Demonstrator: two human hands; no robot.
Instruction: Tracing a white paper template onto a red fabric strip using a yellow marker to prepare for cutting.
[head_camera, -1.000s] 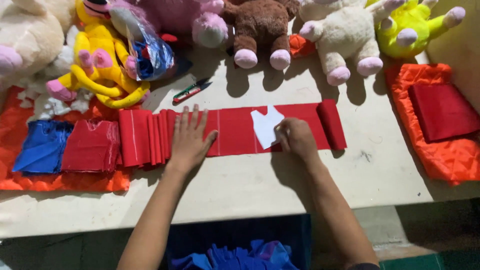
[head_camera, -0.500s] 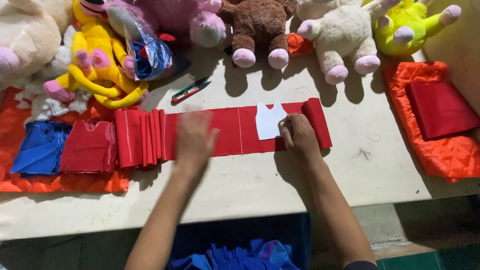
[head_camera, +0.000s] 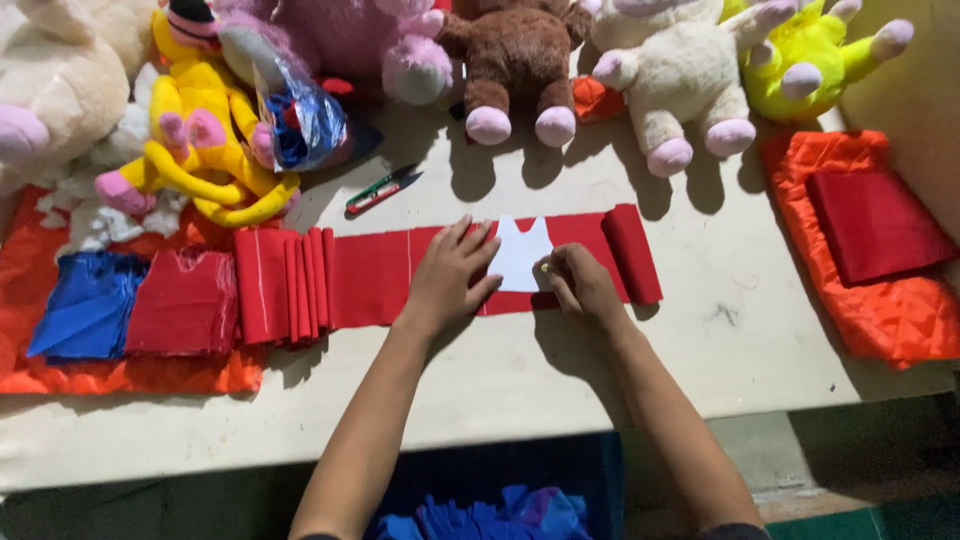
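Red cloth strip (head_camera: 400, 275) is spread along the middle of the desk (head_camera: 700, 340), with a white paper template (head_camera: 520, 255) laid on it. The template is pinned under the flat, spread fingers of the left hand (head_camera: 450, 280). The right hand (head_camera: 580, 285) is closed on a small marker at the template's right edge. Should pressure ease, the template could slip and the traced line be spoiled.
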